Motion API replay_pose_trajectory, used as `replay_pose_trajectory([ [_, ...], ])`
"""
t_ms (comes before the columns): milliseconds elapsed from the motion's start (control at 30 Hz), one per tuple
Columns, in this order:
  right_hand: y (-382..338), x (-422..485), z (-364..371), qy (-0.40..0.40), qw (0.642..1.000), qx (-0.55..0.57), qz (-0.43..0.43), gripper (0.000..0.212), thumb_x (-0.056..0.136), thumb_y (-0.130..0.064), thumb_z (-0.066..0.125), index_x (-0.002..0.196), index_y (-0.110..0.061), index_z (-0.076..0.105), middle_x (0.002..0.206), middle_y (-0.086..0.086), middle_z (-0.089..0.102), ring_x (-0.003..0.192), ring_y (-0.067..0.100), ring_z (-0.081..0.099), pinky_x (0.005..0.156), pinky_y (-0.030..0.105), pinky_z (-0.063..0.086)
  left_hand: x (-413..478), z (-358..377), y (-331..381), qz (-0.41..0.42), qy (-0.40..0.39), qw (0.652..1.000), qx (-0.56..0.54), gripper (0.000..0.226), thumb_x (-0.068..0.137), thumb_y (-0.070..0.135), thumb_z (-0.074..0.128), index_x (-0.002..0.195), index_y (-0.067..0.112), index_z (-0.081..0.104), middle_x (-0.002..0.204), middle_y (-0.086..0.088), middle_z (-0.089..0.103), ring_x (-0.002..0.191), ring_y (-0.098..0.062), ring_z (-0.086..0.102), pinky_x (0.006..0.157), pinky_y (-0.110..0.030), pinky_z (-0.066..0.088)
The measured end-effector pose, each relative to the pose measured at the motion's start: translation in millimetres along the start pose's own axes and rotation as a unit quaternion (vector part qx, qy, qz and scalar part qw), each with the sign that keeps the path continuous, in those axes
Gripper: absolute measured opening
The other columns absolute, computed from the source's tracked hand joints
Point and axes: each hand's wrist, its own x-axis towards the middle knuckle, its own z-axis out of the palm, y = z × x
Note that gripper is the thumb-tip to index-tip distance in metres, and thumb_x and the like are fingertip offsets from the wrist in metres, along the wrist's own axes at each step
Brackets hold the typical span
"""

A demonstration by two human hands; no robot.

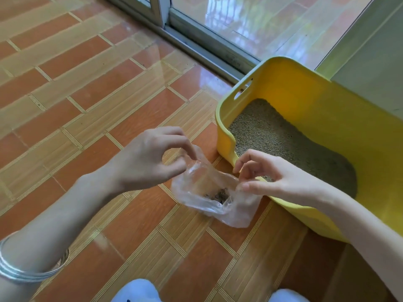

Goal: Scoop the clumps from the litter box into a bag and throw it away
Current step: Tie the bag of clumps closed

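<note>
While both hands hold it by the rim, the thin, crinkled clear plastic bag (235, 216) hangs open just beside the low front corner of the yellow moulded-plastic litter box (305, 101), on its left side. The left hand (150, 162) pinches the bag's far edge between thumb and curled forefinger, the other fingers bent loosely above it. The right hand (272, 173), over the box's front lip, pinches the near edge between thumb and fingertips. A small heap of dark, grainy clumps (219, 196) lies in the bottom of the bag.

The box has smooth, rounded walls, high at the back and dipping low at the front, with an oval handle slot cut in its left wall. Fine grey-beige granular litter (272, 131) fills its floor. The box stands on a glossy tiled floor (87, 94) of orange and tan oblongs with pale striped borders. Silver metal bangles (19, 271) ring the left forearm. Behind the box runs a glass sliding door in a grey metal frame (165, 16).
</note>
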Motion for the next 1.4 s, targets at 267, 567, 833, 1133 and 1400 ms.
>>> replay_pose_trajectory([
  [267,7,5,-12,0.045,0.916,-0.398,0.007,0.015,0.083,-0.023,0.066,0.096,-0.026,0.061,0.074,-0.016,0.041,0.080,0.006,0.040,0.073,0.023,0.038,15,10,-5,-0.050,0.056,0.996,0.056,0.024,0.083,0.006,0.065,0.103,0.020,0.067,0.085,0.005,0.062,0.079,-0.011,0.059,0.074,-0.040,0.051],
  [567,5,-7,-41,0.096,0.926,-0.361,0.059,0.039,0.073,-0.062,0.050,0.069,-0.023,0.046,0.082,-0.011,0.049,0.085,0.015,0.039,0.073,0.023,0.036,25,1,-22,-0.112,0.149,0.980,0.077,0.004,0.087,0.014,0.064,0.084,0.016,0.063,0.085,0.002,0.064,0.079,-0.014,0.059,0.075,-0.031,0.050],
  [833,-3,-2,-10,0.098,0.985,0.133,-0.056,0.022,0.086,-0.024,0.058,0.075,-0.011,0.045,0.106,0.003,0.066,0.096,0.009,0.060,0.079,0.020,0.046,30,7,-7,-0.204,0.110,0.914,-0.333,0.020,0.085,0.033,0.055,0.077,0.016,0.060,0.107,0.004,0.071,0.098,-0.006,0.063,0.085,-0.025,0.045],
  [1133,5,-5,-2,0.086,0.949,0.289,-0.093,0.022,0.083,-0.029,0.065,0.084,-0.009,0.056,0.082,0.003,0.066,0.086,0.022,0.060,0.097,0.060,0.037,20,2,3,-0.175,0.110,0.865,-0.458,0.039,0.061,0.058,0.075,0.071,0.021,0.069,0.083,-0.004,0.074,0.079,-0.017,0.065,0.075,-0.023,0.053],
  [1400,21,-7,-5,0.122,0.949,0.283,-0.071,0.016,0.072,-0.008,0.068,0.072,-0.020,0.056,0.089,0.001,0.065,0.093,0.016,0.059,0.083,0.031,0.049,6,1,-12,-0.165,0.106,0.865,-0.461,0.023,0.066,0.026,0.077,0.085,0.015,0.068,0.084,-0.003,0.074,0.083,-0.015,0.069,0.077,-0.021,0.053],
])
